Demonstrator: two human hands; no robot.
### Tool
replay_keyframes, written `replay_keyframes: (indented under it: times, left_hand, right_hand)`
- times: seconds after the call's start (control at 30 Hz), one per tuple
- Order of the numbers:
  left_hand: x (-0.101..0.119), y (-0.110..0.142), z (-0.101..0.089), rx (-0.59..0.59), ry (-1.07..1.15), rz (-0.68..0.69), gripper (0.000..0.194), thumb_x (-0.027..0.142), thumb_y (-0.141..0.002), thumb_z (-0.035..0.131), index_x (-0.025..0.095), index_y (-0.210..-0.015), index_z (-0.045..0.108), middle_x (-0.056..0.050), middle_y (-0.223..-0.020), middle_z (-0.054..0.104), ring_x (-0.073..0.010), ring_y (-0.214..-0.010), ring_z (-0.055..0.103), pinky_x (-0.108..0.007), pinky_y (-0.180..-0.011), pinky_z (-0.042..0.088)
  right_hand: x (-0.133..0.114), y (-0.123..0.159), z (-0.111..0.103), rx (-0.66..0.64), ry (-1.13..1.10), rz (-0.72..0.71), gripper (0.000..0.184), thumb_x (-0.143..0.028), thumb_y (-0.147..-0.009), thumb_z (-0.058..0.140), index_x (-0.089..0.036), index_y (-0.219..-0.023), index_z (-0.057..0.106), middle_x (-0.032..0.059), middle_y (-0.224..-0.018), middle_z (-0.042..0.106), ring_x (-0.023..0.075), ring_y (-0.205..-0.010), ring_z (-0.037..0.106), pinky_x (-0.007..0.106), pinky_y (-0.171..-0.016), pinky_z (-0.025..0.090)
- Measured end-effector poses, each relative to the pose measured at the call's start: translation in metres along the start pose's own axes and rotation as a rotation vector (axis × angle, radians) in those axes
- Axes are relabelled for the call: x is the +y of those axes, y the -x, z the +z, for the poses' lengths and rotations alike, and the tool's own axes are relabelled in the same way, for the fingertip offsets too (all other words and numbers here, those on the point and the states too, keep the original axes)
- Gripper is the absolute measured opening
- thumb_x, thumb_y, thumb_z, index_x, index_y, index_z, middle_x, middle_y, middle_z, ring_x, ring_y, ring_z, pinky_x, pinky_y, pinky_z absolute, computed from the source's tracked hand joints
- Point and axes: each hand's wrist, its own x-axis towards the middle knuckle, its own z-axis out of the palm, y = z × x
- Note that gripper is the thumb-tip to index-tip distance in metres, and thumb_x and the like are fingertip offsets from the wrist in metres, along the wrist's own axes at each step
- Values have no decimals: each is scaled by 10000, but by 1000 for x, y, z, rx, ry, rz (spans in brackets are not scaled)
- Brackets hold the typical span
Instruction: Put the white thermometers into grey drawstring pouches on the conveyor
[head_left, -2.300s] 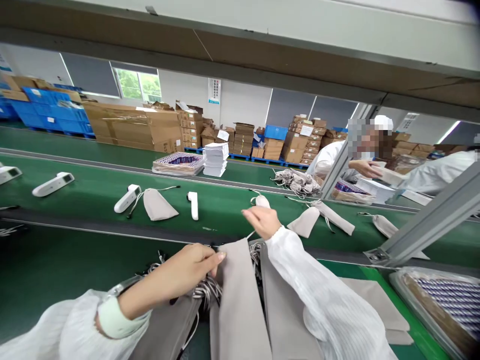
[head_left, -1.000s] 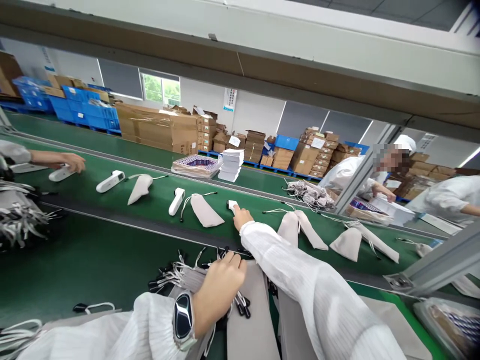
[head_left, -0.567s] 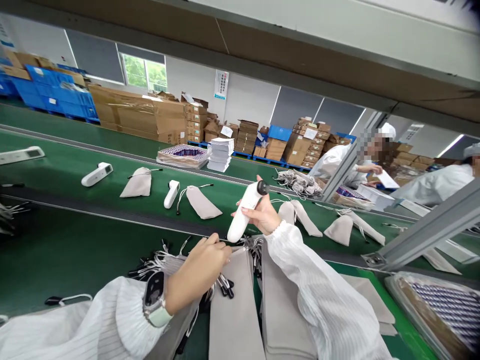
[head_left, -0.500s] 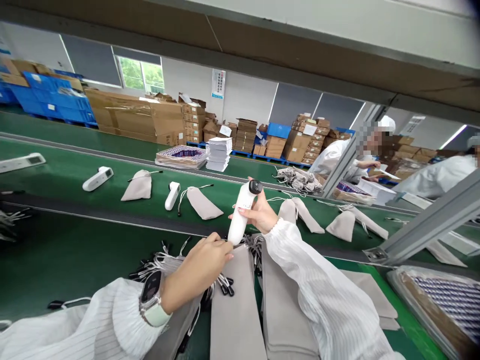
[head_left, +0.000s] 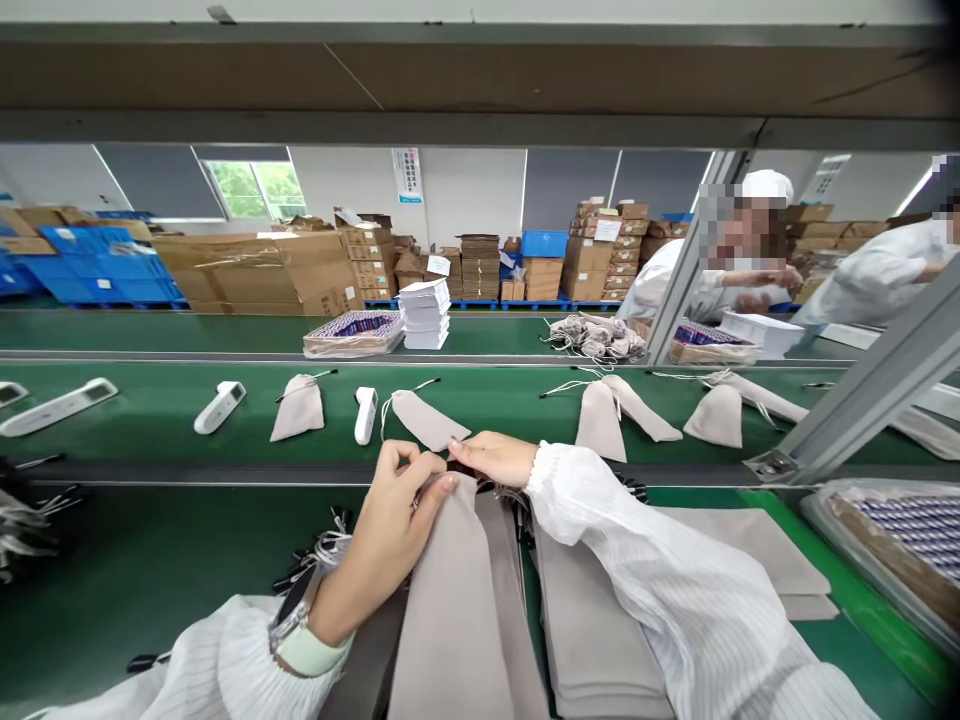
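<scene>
My left hand (head_left: 401,510) pinches the top edge of a flat grey drawstring pouch (head_left: 454,600), thumb in front. My right hand (head_left: 495,458) is at the same edge, its thumb almost meeting the left fingers; its other fingertips are hidden behind the cloth. The white handheld thermometer no longer shows in my right hand, and I cannot see whether it is inside the pouch. Under my right forearm lies a stack of grey pouches (head_left: 592,620). Black-tipped white cords (head_left: 330,545) bunch beside my left wrist.
Along the green belt (head_left: 502,400) lie white thermometers (head_left: 220,407) and grey pouches (head_left: 298,408). Behind stand a tray of batteries (head_left: 356,332) and a paper stack (head_left: 425,313). A metal post (head_left: 847,390) slants at right, near a wrapped tray (head_left: 900,540). Two co-workers in white are beyond.
My right hand has come down and left to the pouch's top edge; the thermometer it held is out of sight. The left hand now pinches the raised cloth. The view has levelled.
</scene>
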Motion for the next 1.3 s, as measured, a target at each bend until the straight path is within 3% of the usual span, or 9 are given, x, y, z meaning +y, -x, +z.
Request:
replay_keyframes:
  times: [0.13, 0.23, 0.43, 0.5, 0.6, 0.73, 0.97, 1.1, 1.3]
  left_hand:
    - [0, -5, -9, -18, 2, -41, 238, 342, -864, 354, 205, -778, 529, -20, -851, 408, -161, -882, 457, -258, -754, 402]
    - [-1, -9, -23, -66, -32, -194, 271, 424, -843, 352, 204, -862, 510, -15, -832, 458, -153, -745, 495, -263, -664, 406]
    - [22, -7, -55, -691, 408, -368, 429, 503, -834, 304, 165, -635, 477, 76, -432, 273, -71, -393, 244, -186, -405, 219]
    - [29, -5, -57, -555, 556, -373, 405, 479, -852, 294, 166, -674, 478, 83, -425, 261, -62, -388, 196, -181, -396, 191]
    - [29, -3, -50, -308, 680, -282, 325, 431, -871, 311, 179, -852, 516, 70, -489, 335, -64, -427, 260, -173, -418, 235]
    - [20, -5, -38, -205, 702, -126, 278, 382, -881, 327, 195, -943, 522, 31, -645, 453, -84, -584, 433, -187, -553, 375]
    - [-6, -7, -4, -256, 106, 82, 194, 271, -850, 414, 194, -975, 541, -16, -942, 562, -156, -885, 526, -253, -775, 409]
    - [-18, 2, 19, -397, -211, 227, 178, 168, -842, 415, 180, -970, 538, -29, -917, 541, -181, -905, 492, -296, -787, 399]
    - [-12, 11, 24, -367, -434, 286, 222, 39, -827, 347, 153, -811, 537, -52, -837, 534, -203, -802, 480, -342, -732, 406]
  right_hand:
    - [-5, 4, 6, -37, 318, -77, 652, -633, -791, 163, -146, -588, 544, 3, -522, 436, 105, -522, 405, 245, -530, 343]
    - [-1, 4, -3, 283, 406, -188, 604, -570, -830, 176, -158, -680, 592, 31, -620, 525, 128, -597, 482, 257, -617, 374]
    - [26, -3, -55, 887, 482, -260, 503, -552, -800, 305, -171, -565, 534, 35, -524, 514, 119, -530, 470, 258, -628, 376]
    - [26, -2, -57, 786, 252, -190, 522, -579, -790, 284, -158, -642, 556, 22, -505, 528, 86, -432, 412, 232, -520, 367]
    - [17, 1, -31, 224, -139, -135, 516, -600, -708, 426, -156, -940, 549, 12, -648, 604, 47, -379, 352, 191, -408, 317]
    - [4, 2, 15, -255, -310, -310, 446, -329, -496, 732, -170, -866, 542, 10, -840, 598, 109, -705, 549, 237, -653, 437]
    - [21, 4, -73, 1099, 154, 124, 589, -388, -628, 571, -162, -1138, 382, 103, -1040, 548, 233, -934, 533, 362, -796, 410]
    - [50, 11, -109, 1028, 666, 716, 564, -423, -741, 439, -117, -1199, 321, 160, -975, 571, 275, -893, 564, 391, -751, 412]
    - [71, 8, -93, 921, 840, 733, 501, -202, -728, 490, -144, -1215, 385, 207, -1170, 445, 319, -1069, 458, 456, -829, 351]
